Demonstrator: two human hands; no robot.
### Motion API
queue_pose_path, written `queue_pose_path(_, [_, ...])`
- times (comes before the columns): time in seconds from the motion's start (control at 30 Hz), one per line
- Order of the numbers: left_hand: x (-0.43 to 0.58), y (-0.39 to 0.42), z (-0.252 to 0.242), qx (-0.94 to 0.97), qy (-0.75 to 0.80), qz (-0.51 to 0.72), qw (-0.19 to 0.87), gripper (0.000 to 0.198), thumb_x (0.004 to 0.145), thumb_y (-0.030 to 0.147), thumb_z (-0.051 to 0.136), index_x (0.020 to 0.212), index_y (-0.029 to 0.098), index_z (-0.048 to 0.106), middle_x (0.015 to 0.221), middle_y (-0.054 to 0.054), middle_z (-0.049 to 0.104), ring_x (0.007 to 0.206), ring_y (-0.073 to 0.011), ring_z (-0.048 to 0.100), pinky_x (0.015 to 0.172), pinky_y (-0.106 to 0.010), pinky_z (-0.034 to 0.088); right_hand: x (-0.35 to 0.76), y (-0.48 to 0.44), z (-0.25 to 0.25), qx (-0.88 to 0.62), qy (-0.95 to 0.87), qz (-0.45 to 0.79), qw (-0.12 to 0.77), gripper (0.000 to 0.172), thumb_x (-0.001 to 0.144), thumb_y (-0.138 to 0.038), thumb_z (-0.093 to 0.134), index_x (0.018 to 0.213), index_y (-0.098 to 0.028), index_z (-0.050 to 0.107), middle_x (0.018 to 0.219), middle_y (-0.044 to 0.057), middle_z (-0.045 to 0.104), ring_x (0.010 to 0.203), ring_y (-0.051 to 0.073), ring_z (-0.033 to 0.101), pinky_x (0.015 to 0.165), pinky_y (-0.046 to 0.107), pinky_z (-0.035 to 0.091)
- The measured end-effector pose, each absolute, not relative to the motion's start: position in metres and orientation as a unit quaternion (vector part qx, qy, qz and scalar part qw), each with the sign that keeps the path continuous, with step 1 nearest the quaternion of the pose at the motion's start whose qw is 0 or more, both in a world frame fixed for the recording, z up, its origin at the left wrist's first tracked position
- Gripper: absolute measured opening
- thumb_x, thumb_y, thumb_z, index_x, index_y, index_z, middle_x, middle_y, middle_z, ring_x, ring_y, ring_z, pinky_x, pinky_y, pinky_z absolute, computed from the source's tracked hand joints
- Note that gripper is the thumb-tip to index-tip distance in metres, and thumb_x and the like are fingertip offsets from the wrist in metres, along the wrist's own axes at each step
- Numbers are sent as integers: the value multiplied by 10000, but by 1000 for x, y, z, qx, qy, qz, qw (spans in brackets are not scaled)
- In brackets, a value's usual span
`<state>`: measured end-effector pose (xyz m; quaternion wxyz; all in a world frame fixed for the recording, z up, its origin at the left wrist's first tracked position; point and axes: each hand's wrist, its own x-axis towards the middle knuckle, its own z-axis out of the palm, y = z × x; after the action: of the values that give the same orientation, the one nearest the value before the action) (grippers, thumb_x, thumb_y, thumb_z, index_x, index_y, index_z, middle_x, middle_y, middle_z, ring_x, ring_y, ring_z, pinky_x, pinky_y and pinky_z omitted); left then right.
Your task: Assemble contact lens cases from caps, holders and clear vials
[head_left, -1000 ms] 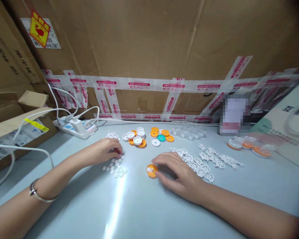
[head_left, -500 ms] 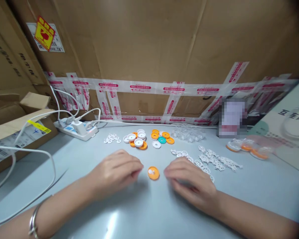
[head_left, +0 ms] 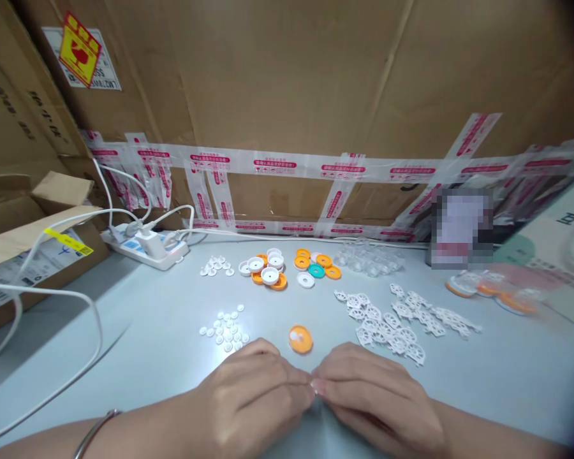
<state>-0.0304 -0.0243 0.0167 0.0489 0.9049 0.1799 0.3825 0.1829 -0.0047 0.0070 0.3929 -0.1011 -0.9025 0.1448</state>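
Two groups of loose white parts lie at the left of our worktop: stemmed discs and small round buttons. Next come orange and white cups, then our left hand, its fingertips pinching a small white piece against those of our right hand, just nearer us than one orange cup holding something white. Flat rings, clear domes and white spoked wheels lie beyond; farthest right, blurred rounds with clear tops look complete, so we judge a few done and most left. As for writing, leftmost is a red-and-yellow fragile sticker over a white label reading "LM27"; pink-printed packing tape bears characters too small for us to read.
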Motion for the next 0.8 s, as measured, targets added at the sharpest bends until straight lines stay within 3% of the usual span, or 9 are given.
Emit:
queue_pose_path(0.27, [-40,1,-1,893,349,284,17,168,863,205,525,1014,215,599,916,-29,662,800,-168,594,682,-307,423,190,24,-5,-277,-882,139,356,171,818,-59,516,919,-173,594,816,36,646,754,112,592,679,230,488])
queue_pose_path(0.8, [-37,5,-2,911,334,241,14,185,897,184,464,1007,222,607,976,-7,671,821,-150,606,733,-308,350,184,24,-5,-221,-928,33,299,166,838,-94,517,968,-156,599,807,57,649,739,149,550,669,288,445])
